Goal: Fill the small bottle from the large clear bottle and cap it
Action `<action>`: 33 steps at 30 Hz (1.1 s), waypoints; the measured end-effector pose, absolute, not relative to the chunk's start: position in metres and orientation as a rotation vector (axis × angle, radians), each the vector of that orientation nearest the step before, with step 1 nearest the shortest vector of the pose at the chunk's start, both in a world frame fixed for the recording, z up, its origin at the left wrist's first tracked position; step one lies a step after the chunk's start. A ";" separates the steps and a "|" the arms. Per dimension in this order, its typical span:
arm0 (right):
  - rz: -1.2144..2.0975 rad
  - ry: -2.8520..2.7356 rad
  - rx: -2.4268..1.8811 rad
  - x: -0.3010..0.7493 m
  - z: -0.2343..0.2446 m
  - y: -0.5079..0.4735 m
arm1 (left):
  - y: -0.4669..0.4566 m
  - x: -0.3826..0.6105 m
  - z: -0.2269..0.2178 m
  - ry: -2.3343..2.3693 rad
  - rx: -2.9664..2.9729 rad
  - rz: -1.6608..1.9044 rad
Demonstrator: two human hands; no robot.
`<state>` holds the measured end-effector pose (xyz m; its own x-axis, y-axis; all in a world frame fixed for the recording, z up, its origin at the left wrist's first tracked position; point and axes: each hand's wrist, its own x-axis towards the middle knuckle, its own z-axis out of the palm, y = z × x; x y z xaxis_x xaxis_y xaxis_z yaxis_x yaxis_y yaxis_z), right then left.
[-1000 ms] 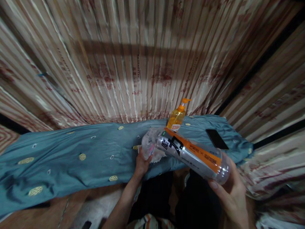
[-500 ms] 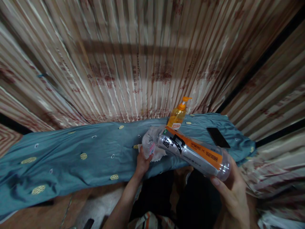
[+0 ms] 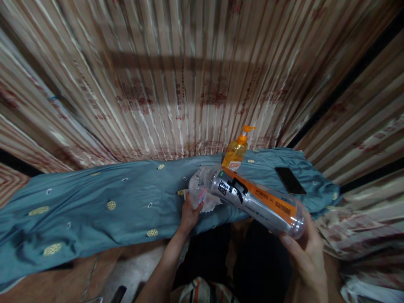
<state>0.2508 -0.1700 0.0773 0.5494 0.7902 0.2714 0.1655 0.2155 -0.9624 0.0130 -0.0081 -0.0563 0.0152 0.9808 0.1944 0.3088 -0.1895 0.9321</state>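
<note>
While the left hand (image 3: 191,213) clutched plastic (image 3: 196,186) by the light-looking bottle's (image 3: 252,201) neck, the right hand (image 3: 306,254) clasped its probably stiffer base.

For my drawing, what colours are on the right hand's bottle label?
The bottle label is mostly orange and silver, with black characters, in the head view.

Room over cloth (image 3: 94,210) leftward, pump bottle (image 3: 235,153) behind tilted bottle (image 3: 257,202), curtain (image 3: 195,84) blocking rear.
</note>
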 end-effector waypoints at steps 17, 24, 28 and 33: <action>0.544 -0.917 -1.313 0.249 0.082 -0.172 | -0.005 0.012 -0.064 1.373 1.640 1.225; 0.496 -0.948 -1.327 0.248 0.083 -0.172 | -0.005 0.011 -0.067 1.376 1.633 1.208; 0.483 -0.959 -1.335 0.248 0.088 -0.172 | -0.006 0.012 -0.064 1.360 1.643 1.223; 0.480 -0.961 -1.347 0.246 0.089 -0.173 | -0.007 0.012 -0.061 1.363 1.650 1.211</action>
<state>0.2458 -0.1731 0.0887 0.5522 0.7777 0.3003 0.2267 0.2066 -0.9518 0.0121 -0.0070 -0.0606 0.0241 0.9712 0.2371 0.3498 -0.2303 0.9081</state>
